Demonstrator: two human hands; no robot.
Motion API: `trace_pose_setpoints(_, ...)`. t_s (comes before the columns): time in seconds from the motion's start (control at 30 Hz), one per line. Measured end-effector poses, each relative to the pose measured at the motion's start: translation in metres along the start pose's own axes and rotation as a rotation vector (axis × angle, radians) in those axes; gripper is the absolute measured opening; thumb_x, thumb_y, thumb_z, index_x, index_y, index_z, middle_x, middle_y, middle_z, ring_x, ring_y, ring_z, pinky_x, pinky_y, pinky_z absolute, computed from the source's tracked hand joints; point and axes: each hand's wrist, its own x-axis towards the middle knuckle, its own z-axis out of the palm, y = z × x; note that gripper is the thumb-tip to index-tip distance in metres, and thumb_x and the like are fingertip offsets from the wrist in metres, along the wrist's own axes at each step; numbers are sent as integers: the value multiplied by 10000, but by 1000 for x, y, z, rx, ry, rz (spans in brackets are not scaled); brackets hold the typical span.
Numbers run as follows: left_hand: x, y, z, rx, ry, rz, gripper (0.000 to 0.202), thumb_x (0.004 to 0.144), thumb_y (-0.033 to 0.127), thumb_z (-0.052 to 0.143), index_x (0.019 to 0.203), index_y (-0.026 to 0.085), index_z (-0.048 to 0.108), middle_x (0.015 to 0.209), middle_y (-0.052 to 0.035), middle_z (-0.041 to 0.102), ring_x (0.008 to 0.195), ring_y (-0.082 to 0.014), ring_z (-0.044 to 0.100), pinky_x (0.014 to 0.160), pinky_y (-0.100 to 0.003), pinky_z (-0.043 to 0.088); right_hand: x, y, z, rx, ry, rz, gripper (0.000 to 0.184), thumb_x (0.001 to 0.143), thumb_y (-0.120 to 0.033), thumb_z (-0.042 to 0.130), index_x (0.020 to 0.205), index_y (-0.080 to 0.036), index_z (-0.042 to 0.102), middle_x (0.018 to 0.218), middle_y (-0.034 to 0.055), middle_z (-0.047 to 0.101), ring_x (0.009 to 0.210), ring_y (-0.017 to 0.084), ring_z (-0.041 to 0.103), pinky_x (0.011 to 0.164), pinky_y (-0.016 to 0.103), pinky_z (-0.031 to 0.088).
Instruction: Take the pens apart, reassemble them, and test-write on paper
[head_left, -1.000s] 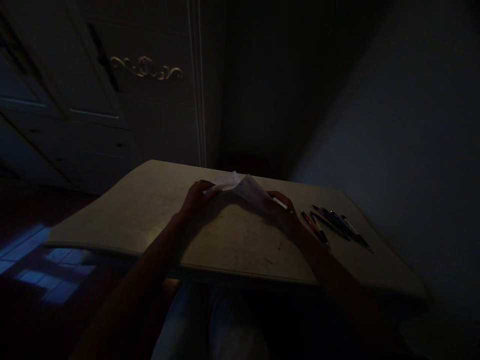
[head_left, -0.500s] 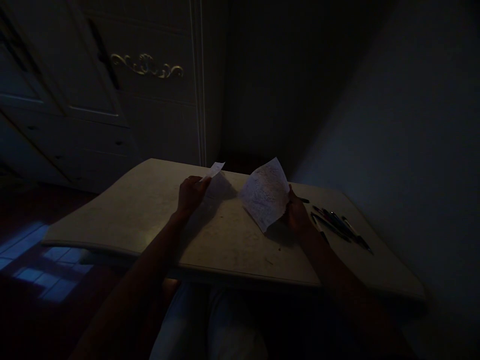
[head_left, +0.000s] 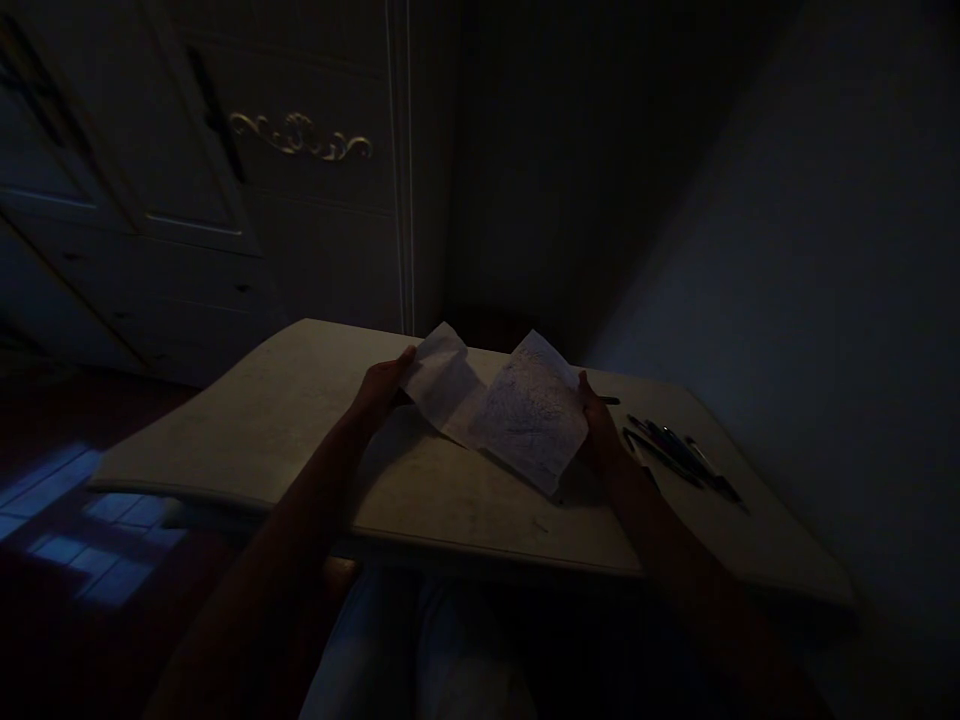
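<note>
A sheet of paper (head_left: 529,405), creased in the middle and covered with dark marks on its right part, is stretched between both hands above the table (head_left: 247,430). My left hand (head_left: 384,388) pinches its left edge, thumb on top. At the opposite edge, my right hand (head_left: 598,425) grips the sheet with the thumb up. The paper's middle dips toward the tabletop; whether it touches there I cannot tell. Just right of my right hand lie several pens (head_left: 679,455), dim in the low light.
A pale wardrobe (head_left: 315,250) with a gold scroll ornament (head_left: 300,135) stands beyond the table at the left. A wall (head_left: 825,300) rises along the right side. My legs (head_left: 420,650) are under the table's front edge. Light patches fall on the floor (head_left: 97,570).
My left hand has turned and its side of the paper has opened out, now facing me. The right part has tilted and come slightly lower and nearer. The pens have stayed put.
</note>
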Motion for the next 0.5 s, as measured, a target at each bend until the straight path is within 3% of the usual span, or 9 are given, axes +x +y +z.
trace_pose_setpoints(0.2,-4,0,-1,-39,-116,-90,475,531,525,865,671,129,643,609,-32,594,525,-141,543,491,-270,452,-7,-2,9,-43,12,15,632,867,-727,498,1189,-201,636,966,118,765,1093,309,692,921,464,573)
trace_pose_setpoints(0.4,0,-7,-3,120,-238,-76,359,614,469,826,654,157,654,588,-24,584,480,-129,515,441,-259,384,-9,-3,11,-162,1,-15,742,799,-827,475,1136,-193,663,951,136,762,1081,334,690,861,476,585)
trace_pose_setpoints(0.5,1,-10,-4,186,-296,-45,318,646,445,806,706,160,678,670,-60,650,525,-147,566,476,-270,412,-7,-2,7,-202,-18,-27,739,807,-830,459,1142,-203,663,974,129,760,1090,322,685,860,465,580)
